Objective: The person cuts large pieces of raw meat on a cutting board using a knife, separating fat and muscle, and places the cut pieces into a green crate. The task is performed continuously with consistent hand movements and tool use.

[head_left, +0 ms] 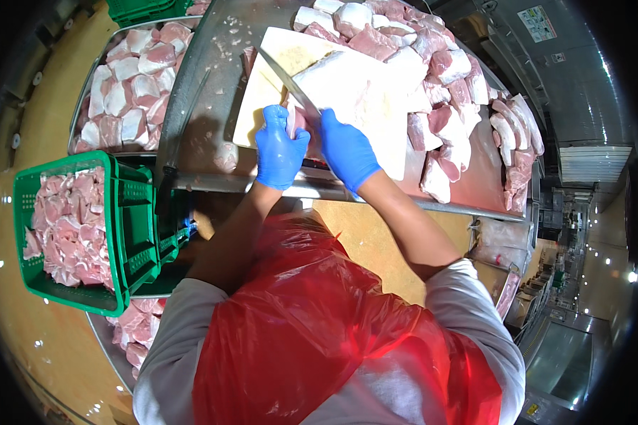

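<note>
Both my hands wear blue gloves and work at a pale cutting board (pixel 276 67) on a steel table (pixel 205 106). My right hand (pixel 347 152) grips the handle of a long knife (pixel 290 83) whose blade points away to the upper left. My left hand (pixel 278 149) presses on a small piece of pink meat (pixel 298 122) between the two hands. A large slab of meat with a white fat side (pixel 354 92) lies on the board just beyond my hands.
Many raw meat chunks (pixel 446 78) are piled along the table's far and right side. A steel tray (pixel 131 85) of meat pieces sits at the left, and a green plastic crate (pixel 71 227) holds cut meat lower left. I wear a red plastic apron (pixel 312 333).
</note>
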A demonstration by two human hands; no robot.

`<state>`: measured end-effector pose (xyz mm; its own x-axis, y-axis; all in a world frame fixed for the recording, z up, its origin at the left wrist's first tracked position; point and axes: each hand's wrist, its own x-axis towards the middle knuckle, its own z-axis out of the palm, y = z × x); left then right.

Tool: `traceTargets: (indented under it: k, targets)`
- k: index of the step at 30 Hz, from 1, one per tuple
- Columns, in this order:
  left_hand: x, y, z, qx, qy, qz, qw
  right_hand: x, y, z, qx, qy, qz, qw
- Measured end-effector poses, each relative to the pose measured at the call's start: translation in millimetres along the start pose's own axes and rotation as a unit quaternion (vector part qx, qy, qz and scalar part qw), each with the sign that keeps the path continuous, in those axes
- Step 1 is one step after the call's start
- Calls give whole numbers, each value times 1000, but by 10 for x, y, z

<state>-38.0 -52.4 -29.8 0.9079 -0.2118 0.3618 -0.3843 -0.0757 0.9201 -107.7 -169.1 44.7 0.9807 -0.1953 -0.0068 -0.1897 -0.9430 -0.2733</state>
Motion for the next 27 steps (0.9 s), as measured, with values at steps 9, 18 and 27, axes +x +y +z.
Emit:
traceTargets:
  k: [9, 18, 27]
  targets:
    - [372, -447, -1217, 112, 49, -117, 986, -1434, 638, -544, -148, -132, 52, 979]
    - [-9, -702, -4594, 650, 162, -196, 716, -1555, 457, -56, 174, 150, 164, 959]
    - [1135, -164, -1646, 76, -207, 221, 950, -685, 158, -470, 373, 309, 82, 871]
